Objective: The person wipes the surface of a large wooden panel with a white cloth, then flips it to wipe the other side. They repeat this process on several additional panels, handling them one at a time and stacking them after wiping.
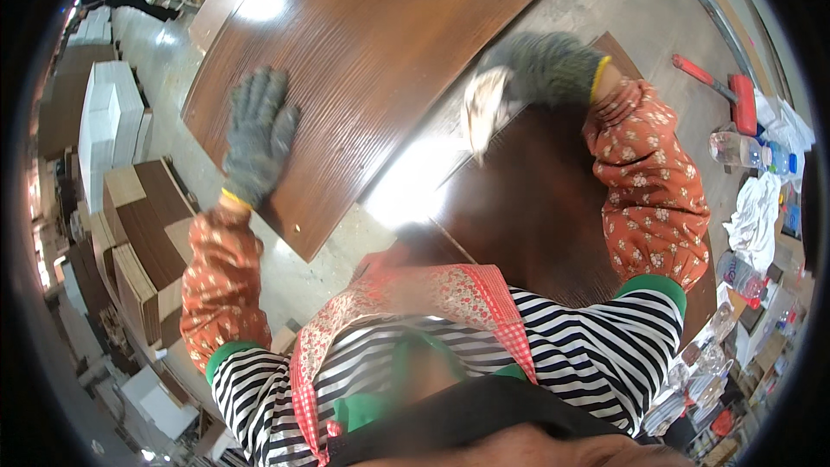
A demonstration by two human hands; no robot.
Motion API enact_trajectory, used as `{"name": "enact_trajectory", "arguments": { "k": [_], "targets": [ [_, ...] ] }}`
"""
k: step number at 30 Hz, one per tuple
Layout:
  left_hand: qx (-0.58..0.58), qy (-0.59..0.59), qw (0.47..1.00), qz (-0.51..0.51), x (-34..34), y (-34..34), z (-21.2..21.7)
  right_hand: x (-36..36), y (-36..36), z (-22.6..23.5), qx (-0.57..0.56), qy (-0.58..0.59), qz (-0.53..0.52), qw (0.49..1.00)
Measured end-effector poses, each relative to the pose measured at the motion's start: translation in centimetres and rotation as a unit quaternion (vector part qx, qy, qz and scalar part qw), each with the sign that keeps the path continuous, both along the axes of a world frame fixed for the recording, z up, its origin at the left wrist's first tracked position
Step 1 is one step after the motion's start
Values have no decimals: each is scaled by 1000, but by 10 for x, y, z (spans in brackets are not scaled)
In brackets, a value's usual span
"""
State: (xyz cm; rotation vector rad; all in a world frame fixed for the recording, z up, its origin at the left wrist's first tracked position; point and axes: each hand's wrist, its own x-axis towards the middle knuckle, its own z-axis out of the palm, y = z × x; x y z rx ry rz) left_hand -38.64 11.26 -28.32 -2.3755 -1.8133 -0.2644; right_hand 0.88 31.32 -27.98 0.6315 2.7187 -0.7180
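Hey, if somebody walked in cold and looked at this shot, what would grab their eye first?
Probably the big glossy dark-brown wood panel filling the upper middle, with the left hand in a grey knit glove lying flat on it. To its right, the gloved right hand grips a pale cloth over a second dark panel. A red-handled tool lies on the floor at far right.

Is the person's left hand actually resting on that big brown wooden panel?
Touching. The head view shows the gloved left hand spread flat, palm down, on the large brown panel, with no gap visible beneath it.
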Motion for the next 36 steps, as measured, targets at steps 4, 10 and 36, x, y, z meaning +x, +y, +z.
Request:
{"name": "enact_trajectory", "arguments": {
  "k": [4, 10, 36],
  "targets": [
    [-13, -123, 982, -144, 74, -101, 12, -5, 3, 5, 166, -64, -134, 975],
    [-119, -487, 865, -22, 148, -142, -35, -45, -47, -41, 249, -28, -9, 968],
    [29, -206, 976, -59, 131, -171, -146, -31, -44, -45, 297, -50, -92, 949]
  ]
}}
